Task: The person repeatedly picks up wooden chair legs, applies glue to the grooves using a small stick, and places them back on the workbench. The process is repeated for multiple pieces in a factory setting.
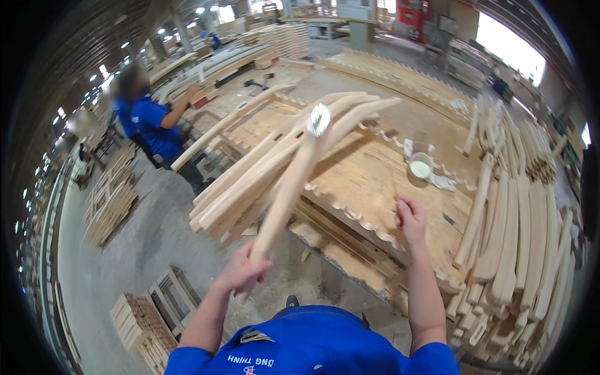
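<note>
My left hand is wrapped round the near end of a long, pale wooden chair leg or rail, which slants up and away from me. Its far end has a whitish, shiny, ridged face. Behind it, a pile of similar curved wooden pieces lies across the workbench's left side. Over the bench, my right hand is closed, thumb and fingers together; a thin stick-like thing may be in it, too faint to make out. Beyond that hand a cup of pale liquid stands beside white cloths.
The wooden bench has scalloped edge strips. A flat-bladed tool lies on its right part. Stacked curved wooden parts crowd the right side. A co-worker in blue stands at the left; wooden frames and slatted stacks rest on the floor.
</note>
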### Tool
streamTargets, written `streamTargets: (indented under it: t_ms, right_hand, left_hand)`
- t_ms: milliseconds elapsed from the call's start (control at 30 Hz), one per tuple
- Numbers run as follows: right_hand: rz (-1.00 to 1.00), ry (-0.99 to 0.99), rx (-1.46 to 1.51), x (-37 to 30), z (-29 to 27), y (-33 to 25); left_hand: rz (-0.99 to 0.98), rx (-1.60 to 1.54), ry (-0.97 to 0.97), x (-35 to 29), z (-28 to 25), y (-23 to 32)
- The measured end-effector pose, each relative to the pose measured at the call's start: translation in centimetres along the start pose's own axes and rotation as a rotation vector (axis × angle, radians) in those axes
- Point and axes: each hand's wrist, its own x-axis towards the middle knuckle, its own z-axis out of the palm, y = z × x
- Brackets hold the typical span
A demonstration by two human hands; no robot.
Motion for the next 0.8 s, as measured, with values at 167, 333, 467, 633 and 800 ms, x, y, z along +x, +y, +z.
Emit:
streamTargets:
  t_ms: [167, 333, 467, 633, 800]
  right_hand:
    - [0.025, 0.005, 0.094, -1.2, 0.2, -0.5]
    - [0.049, 0.092, 0.173, -3.3, 1.2, -0.7]
    - [0.035, 0.185, 0.168, -5.3, 2.8, -0.7]
    - [-0.027, 0.365, 0.081, -8.5, 4.3, -1.0]
    - [-0.012, 0.507, 0.114, -11.7, 6.8, -1.0]
  left_hand:
    - [0.345, 0.415, 0.390, 3.9, -9.8, 8.5]
    - [0.381, 1.033, 0.698, 11.9, -17.6, 12.2]
    - [0.307, 1.195, 0.695, 20.5, -21.3, 10.9]
    - [0.243, 1.177, 0.608, 31.7, -22.7, 9.1]
    - [0.137, 1.209, 0.664, 39.0, -27.6, 10.1]
